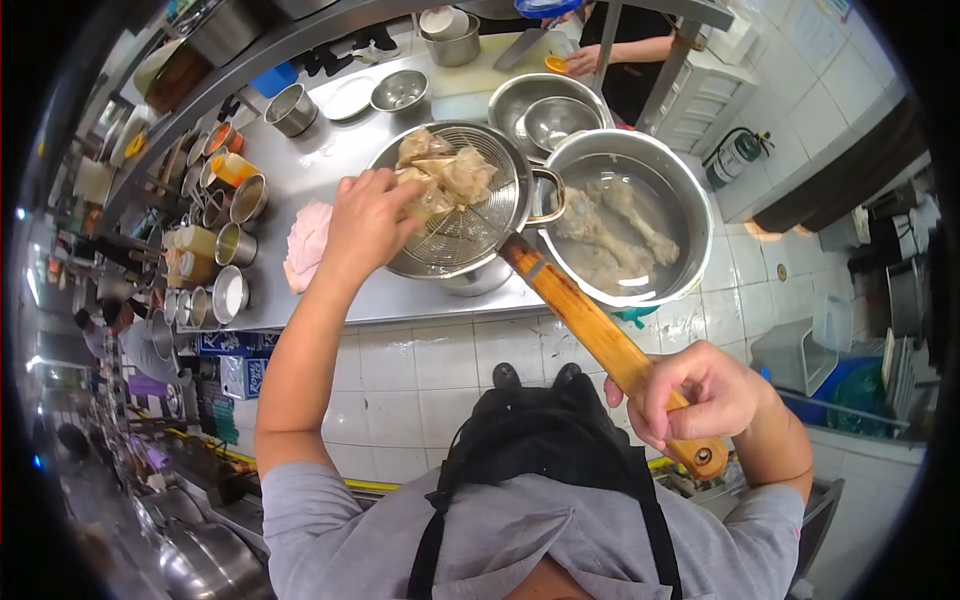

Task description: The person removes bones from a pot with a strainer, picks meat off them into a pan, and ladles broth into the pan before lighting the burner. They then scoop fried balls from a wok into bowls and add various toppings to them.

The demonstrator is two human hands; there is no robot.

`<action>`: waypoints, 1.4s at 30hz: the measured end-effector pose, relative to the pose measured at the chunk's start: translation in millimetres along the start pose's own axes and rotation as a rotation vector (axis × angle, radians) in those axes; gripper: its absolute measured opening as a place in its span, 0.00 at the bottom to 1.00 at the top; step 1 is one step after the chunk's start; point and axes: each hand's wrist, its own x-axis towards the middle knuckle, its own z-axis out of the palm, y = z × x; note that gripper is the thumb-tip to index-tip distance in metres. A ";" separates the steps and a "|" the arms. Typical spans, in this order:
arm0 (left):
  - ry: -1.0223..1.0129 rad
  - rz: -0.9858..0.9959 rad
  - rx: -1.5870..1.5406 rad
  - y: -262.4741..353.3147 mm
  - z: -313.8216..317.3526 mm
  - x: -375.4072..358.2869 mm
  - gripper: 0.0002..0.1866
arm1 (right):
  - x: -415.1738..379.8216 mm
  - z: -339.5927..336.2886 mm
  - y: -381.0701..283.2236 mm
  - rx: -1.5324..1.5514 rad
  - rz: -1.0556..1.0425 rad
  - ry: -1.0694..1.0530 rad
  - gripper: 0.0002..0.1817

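Observation:
My right hand (pixel 692 395) is wrapped round the wooden handle of a large wire skimmer (pixel 430 247). Its round mesh head is over the steel counter, above a metal vessel that is mostly hidden. Several pale, cooked-looking meat pieces (pixel 465 175) lie heaped on the mesh. My left hand (pixel 375 220) reaches onto the mesh from the left, with fingers curled against these pieces; its fingertips are partly hidden. Right of the skimmer stands a big metal pot (pixel 702 200) of cloudy liquid, in which large pale meaty bones (pixel 625 225) lie.
Beside my left wrist lies a pink cloth (pixel 308 240). Steel bowls (pixel 400 92), a white plate (pixel 349 99) and nested bowls (pixel 555 115) stand farther back. Containers line the counter's left end. Another person's hand (pixel 582 61) is across the counter near a knife (pixel 520 48). A shelf rail crosses above.

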 end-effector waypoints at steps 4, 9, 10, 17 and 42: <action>0.018 -0.006 -0.007 -2.9 -5.3 -12.3 0.22 | -6.4 -0.6 4.0 -0.027 0.047 0.015 0.07; 0.050 -0.051 -0.018 -3.5 -9.2 -22.6 0.22 | -3.7 -1.9 6.1 -0.083 0.038 -0.004 0.09; 0.058 -0.056 -0.017 -3.3 -8.3 -24.8 0.22 | -2.8 -2.5 6.7 -0.082 0.009 -0.024 0.08; 0.306 -0.168 -0.093 4.0 -9.6 -42.5 0.24 | -9.6 8.3 21.7 0.305 -0.013 0.048 0.06; 0.191 -0.878 0.016 -203.5 209.3 -196.8 0.26 | -205.2 61.4 -3.6 0.003 -0.339 1.029 0.14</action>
